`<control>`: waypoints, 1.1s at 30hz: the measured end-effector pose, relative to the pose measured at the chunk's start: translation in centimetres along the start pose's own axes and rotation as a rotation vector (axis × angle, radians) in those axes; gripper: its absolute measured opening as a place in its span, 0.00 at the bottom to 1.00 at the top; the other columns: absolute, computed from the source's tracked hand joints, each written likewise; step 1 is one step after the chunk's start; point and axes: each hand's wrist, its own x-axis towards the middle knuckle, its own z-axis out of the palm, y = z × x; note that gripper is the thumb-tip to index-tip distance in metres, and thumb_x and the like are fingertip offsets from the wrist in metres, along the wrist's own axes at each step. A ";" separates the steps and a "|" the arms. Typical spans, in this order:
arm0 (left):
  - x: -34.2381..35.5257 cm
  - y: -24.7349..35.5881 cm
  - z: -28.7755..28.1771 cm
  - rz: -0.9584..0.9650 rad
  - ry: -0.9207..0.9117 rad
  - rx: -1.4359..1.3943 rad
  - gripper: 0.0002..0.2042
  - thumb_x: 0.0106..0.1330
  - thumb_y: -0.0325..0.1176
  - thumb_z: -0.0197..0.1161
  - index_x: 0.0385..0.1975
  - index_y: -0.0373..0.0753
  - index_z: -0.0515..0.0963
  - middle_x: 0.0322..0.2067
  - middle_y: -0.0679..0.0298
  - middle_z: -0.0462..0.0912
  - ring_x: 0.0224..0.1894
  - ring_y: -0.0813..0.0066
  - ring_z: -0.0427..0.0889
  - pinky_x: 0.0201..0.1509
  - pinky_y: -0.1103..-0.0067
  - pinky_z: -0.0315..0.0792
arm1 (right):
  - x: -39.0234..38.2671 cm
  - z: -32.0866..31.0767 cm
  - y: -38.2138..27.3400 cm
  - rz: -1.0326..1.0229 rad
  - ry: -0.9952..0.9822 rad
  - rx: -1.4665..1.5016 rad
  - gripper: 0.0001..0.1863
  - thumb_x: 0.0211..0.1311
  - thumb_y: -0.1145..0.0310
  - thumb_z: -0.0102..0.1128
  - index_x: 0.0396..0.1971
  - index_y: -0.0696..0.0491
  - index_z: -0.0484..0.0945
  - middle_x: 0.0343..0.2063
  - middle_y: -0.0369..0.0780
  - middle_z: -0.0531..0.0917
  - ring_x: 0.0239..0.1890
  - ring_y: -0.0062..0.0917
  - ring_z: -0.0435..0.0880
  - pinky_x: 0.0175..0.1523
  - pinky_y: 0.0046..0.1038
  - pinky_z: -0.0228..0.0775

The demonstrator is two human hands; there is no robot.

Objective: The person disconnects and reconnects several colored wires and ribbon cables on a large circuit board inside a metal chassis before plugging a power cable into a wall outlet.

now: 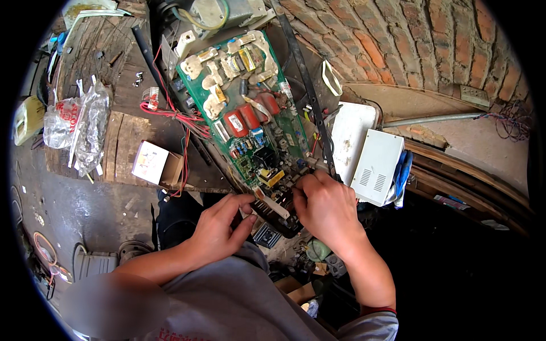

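Observation:
A green circuit board [196, 94] lies in front of me, slanted, with red blocks [242, 120], white-coated parts and a yellow transformer [270, 177] on it. At its near end is a dark finned part with a pale strip [273, 203] across it. My left hand [219, 224] is beside the near left corner, index fingertip by the strip's end, thumb apart, nothing visible between them. My right hand [330, 207] is at the near right corner. Its fingers are curled inward against the dark part, and what they pinch, if anything, is hidden.
Left stands a wooden bench [122, 74] with clear plastic bags [79, 125], a small open box [154, 163] and red wires [182, 119]. A dark metal bar [301, 68] runs along the board's right side. Beyond it sit a white-grey case [375, 167] and a brick wall [392, 45].

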 end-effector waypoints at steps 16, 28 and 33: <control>0.1 0.1 0.5 -0.024 0.017 0.005 0.14 0.61 0.22 0.62 0.45 0.35 0.71 0.32 0.66 0.76 0.23 0.83 0.73 0.24 0.84 0.67 | 0.1 1.3 -0.1 -0.049 0.064 -0.021 0.03 0.50 0.74 0.59 0.22 0.57 0.76 0.24 0.44 0.78 0.24 0.41 0.81 0.29 0.40 0.73; 0.2 -0.5 1.2 -0.012 0.057 -0.017 0.11 0.63 0.22 0.62 0.43 0.35 0.69 0.30 0.68 0.76 0.22 0.86 0.72 0.23 0.86 0.65 | 0.3 1.1 0.5 -0.069 0.061 0.041 0.05 0.47 0.73 0.61 0.21 0.57 0.76 0.24 0.46 0.79 0.24 0.40 0.82 0.28 0.37 0.74; 0.1 -0.5 1.2 0.000 0.062 -0.003 0.11 0.63 0.22 0.62 0.42 0.35 0.69 0.29 0.68 0.76 0.22 0.87 0.72 0.23 0.86 0.64 | 0.4 1.4 0.6 -0.087 0.056 0.042 0.05 0.46 0.72 0.62 0.20 0.57 0.76 0.23 0.45 0.79 0.24 0.39 0.82 0.28 0.37 0.74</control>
